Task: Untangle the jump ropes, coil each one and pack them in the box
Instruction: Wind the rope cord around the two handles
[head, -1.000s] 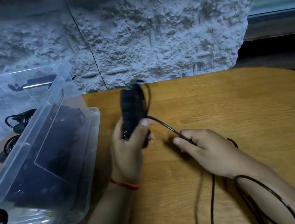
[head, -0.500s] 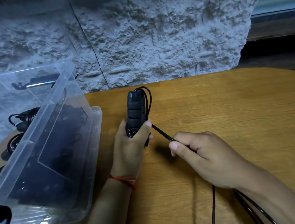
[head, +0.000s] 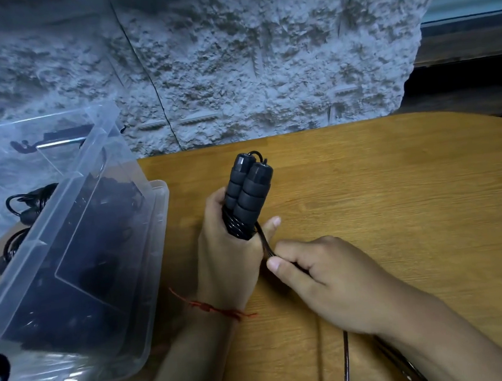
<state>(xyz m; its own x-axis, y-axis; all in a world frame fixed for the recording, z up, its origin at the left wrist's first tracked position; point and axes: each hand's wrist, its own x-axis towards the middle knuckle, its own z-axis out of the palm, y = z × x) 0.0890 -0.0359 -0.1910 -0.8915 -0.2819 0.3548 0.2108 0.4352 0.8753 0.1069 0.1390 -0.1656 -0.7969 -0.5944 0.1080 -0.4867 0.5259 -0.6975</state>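
Observation:
My left hand (head: 228,253) grips two black foam jump-rope handles (head: 248,190) upright, side by side, over the wooden table (head: 395,193). Turns of thin black cord are wound around their lower ends. My right hand (head: 321,278) pinches that cord (head: 265,243) just below the handles, close against my left thumb. The rest of the cord (head: 346,361) trails under my right wrist toward the near table edge. A clear plastic box (head: 76,251) sits at the left, tilted, with dark coiled ropes inside.
More black rope (head: 23,207) lies behind the box at far left. A rough grey stone wall (head: 232,64) stands right behind the table. The table's right half shows bare wood.
My right hand has moved left along the cord, up against my left hand. The handles have turned so both show side by side.

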